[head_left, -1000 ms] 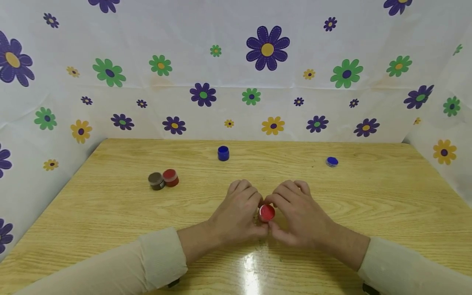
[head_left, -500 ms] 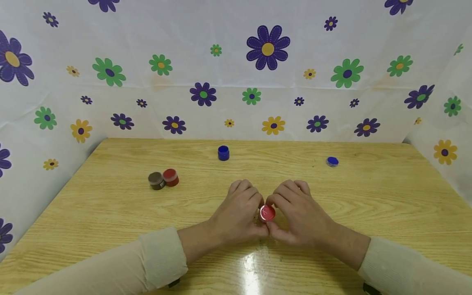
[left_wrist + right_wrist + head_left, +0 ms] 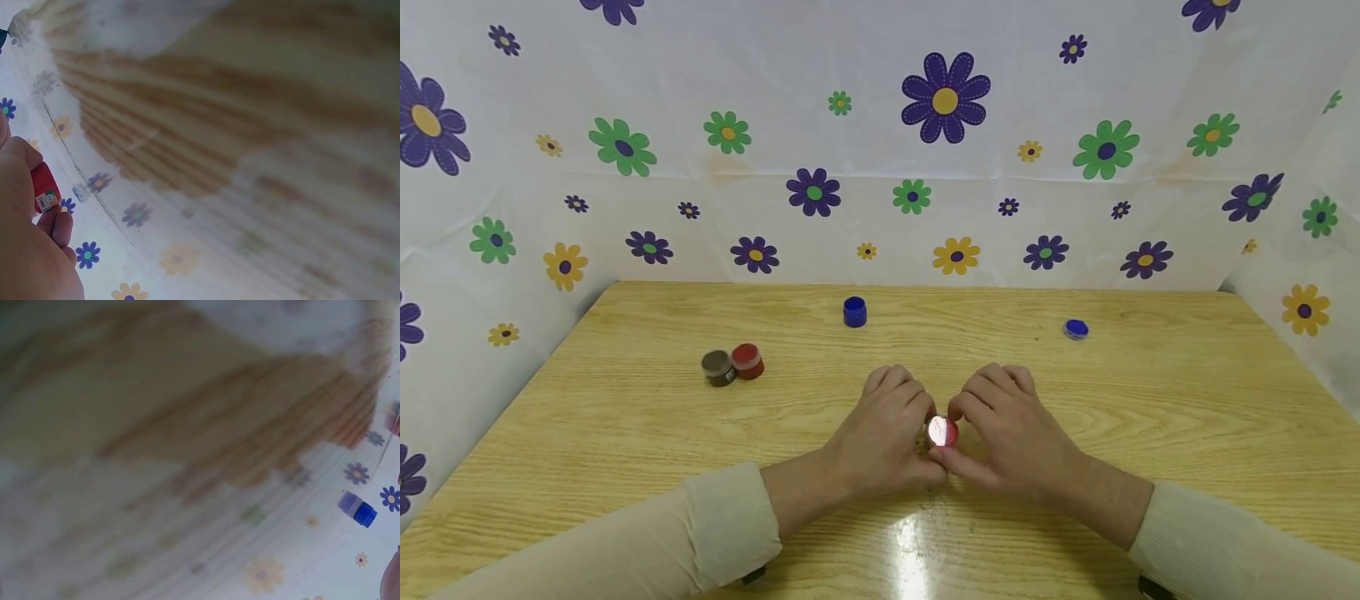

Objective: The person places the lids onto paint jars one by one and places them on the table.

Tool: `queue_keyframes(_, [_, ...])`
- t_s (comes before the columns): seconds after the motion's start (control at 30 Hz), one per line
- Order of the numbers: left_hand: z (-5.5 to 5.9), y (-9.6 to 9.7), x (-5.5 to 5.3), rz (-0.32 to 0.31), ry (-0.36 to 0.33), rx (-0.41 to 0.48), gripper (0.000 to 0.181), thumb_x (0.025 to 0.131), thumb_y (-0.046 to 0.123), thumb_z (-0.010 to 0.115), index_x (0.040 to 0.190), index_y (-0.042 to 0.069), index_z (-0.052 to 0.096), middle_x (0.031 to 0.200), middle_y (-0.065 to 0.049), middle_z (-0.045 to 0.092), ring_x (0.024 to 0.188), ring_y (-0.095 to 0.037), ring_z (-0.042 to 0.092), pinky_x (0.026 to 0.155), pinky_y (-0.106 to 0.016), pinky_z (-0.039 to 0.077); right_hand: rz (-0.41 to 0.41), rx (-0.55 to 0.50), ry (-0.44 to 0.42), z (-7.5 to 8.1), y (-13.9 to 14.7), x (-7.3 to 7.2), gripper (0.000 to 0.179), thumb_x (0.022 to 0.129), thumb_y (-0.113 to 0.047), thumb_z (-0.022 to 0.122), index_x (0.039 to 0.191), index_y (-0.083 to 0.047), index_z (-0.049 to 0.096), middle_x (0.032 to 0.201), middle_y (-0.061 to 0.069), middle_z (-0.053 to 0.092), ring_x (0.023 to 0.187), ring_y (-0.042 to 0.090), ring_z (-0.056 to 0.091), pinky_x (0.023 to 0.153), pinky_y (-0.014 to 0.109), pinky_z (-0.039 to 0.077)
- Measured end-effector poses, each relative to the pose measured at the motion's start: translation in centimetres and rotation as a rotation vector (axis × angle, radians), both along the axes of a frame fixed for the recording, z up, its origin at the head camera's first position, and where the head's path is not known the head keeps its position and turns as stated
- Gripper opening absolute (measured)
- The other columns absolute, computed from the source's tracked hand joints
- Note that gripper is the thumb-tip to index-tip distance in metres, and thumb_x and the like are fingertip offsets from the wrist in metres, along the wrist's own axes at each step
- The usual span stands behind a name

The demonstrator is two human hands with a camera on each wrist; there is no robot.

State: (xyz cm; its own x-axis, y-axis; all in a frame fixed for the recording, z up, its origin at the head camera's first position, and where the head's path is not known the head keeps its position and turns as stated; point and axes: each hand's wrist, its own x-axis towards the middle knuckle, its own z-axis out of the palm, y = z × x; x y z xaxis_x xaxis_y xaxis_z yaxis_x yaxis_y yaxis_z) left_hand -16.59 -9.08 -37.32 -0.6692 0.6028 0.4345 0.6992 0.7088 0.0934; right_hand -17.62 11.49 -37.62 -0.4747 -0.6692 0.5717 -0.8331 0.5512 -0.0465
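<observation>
A small red paint jar stands between both hands in the head view, its round top facing up with a bright white glare over the left part. My left hand grips the jar from the left; in the left wrist view the jar's red side and white label show between the fingers. From the right, my right hand pinches the jar's lid, index finger at the far rim and thumb across the near rim. Only a sliver of the right hand shows in the right wrist view.
Beyond the hands stands an open blue paint jar, with a blue lid lying farther right. A dark grey-brown jar and another red jar sit side by side at left. Flowered cloth bounds the wooden table.
My right fingertips have shifted round the rim, the index finger rightward and the thumb leftward. The jar top has gone from red to mostly white glare. The left hand stays in place.
</observation>
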Motion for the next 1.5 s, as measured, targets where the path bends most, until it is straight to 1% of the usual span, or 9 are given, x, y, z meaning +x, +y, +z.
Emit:
queue_keyframes(0.1, [-0.02, -0.04, -0.02, -0.005, 0.0, 0.008, 0.035, 0.065, 0.042, 0.08, 0.081, 0.015, 0.063, 0.079, 0.007, 0.06, 0.087, -0.014, 0.046, 0.089, -0.033, 0.035, -0.002, 0.007, -0.015, 0.12, -0.04, 0.08, 0.035, 0.087, -0.049, 0.063, 0.095, -0.015, 0.063, 0.092, -0.004, 0.059, 0.095, 0.017, 0.048, 0.086, 0.039, 0.034])
queue_keyframes(0.2, [-0.11, -0.08, -0.05, -0.009, 0.03, 0.014, 0.036, 0.066, 0.041, 0.08, 0.082, 0.014, 0.063, 0.078, 0.006, 0.06, 0.086, -0.015, 0.047, 0.088, -0.033, 0.035, 0.024, -0.001, -0.007, 0.17, -0.2, 0.11, 0.035, 0.078, -0.04, 0.068, 0.1, -0.013, 0.064, 0.096, -0.003, 0.06, 0.097, 0.018, 0.049, 0.087, 0.04, 0.036])
queue_keyframes(0.27, [-0.17, -0.09, -0.07, -0.013, 0.055, 0.02, 0.035, 0.066, 0.04, 0.079, 0.083, 0.013, 0.064, 0.078, 0.006, 0.061, 0.086, -0.015, 0.048, 0.087, -0.032, 0.036, 0.05, -0.018, 0.02, 0.09, -0.29, 0.06, 0.036, 0.072, -0.032, 0.069, 0.101, -0.011, 0.065, 0.096, -0.002, 0.06, 0.097, 0.019, 0.049, 0.086, 0.041, 0.038])
queue_keyframes(0.37, [-0.21, -0.09, -0.06, -0.017, 0.064, 0.021, 0.034, 0.066, 0.039, 0.079, 0.083, 0.013, 0.065, 0.08, 0.005, 0.062, 0.086, -0.015, 0.048, 0.086, -0.032, 0.036, 0.071, -0.031, 0.038, -0.02, -0.31, -0.01, 0.036, 0.07, -0.027, 0.07, 0.101, -0.009, 0.065, 0.096, -0.001, 0.059, 0.097, 0.02, 0.049, 0.086, 0.043, 0.039])
queue_keyframes(0.6, [-0.18, -0.04, -0.05, -0.019, 0.037, 0.034, 0.031, 0.066, 0.035, 0.078, 0.084, 0.013, 0.064, 0.082, 0.006, 0.062, 0.087, -0.015, 0.048, 0.087, -0.032, 0.036, 0.061, -0.021, 0.045, -0.05, -0.29, 0.02, 0.035, 0.071, -0.028, 0.07, 0.099, -0.008, 0.065, 0.093, 0.0, 0.059, 0.095, 0.02, 0.049, 0.085, 0.041, 0.039])
queue_keyframes(0.73, [-0.21, -0.02, -0.05, -0.021, 0.041, 0.04, 0.029, 0.065, 0.033, 0.078, 0.082, 0.014, 0.063, 0.08, 0.006, 0.061, 0.086, -0.015, 0.048, 0.088, -0.032, 0.036, 0.063, -0.032, 0.062, -0.09, -0.34, -0.04, 0.033, 0.071, -0.028, 0.07, 0.098, -0.008, 0.065, 0.092, 0.0, 0.059, 0.094, 0.021, 0.049, 0.085, 0.042, 0.038])
queue_keyframes(1.13, [-0.24, 0.0, -0.05, -0.021, 0.041, 0.03, 0.031, 0.067, 0.038, 0.078, 0.08, 0.015, 0.062, 0.076, 0.007, 0.059, 0.084, -0.014, 0.046, 0.087, -0.031, 0.036, 0.054, -0.042, 0.097, -0.1, -0.5, -0.01, 0.031, 0.072, -0.03, 0.07, 0.094, -0.009, 0.064, 0.09, -0.001, 0.06, 0.091, 0.021, 0.049, 0.084, 0.041, 0.036])
queue_keyframes(1.3, [-0.25, -0.01, -0.08, -0.023, 0.052, 0.023, 0.031, 0.068, 0.04, 0.078, 0.078, 0.015, 0.061, 0.074, 0.007, 0.058, 0.083, -0.014, 0.045, 0.086, -0.031, 0.036, 0.039, -0.027, 0.107, -0.05, -0.55, -0.03, 0.031, 0.073, -0.032, 0.07, 0.091, -0.009, 0.064, 0.087, -0.001, 0.06, 0.09, 0.02, 0.048, 0.083, 0.04, 0.036])
queue_keyframes(1.5, [-0.22, 0.02, -0.07, -0.039, 0.061, -0.01, 0.03, 0.07, 0.04, 0.076, 0.073, 0.015, 0.058, 0.071, 0.007, 0.057, 0.081, -0.015, 0.047, 0.084, -0.03, 0.036, 0.03, 0.005, 0.124, -0.08, -0.58, 0.04, 0.031, 0.075, -0.036, 0.07, 0.089, -0.01, 0.062, 0.084, -0.001, 0.056, 0.087, 0.019, 0.047, 0.083, 0.038, 0.034])
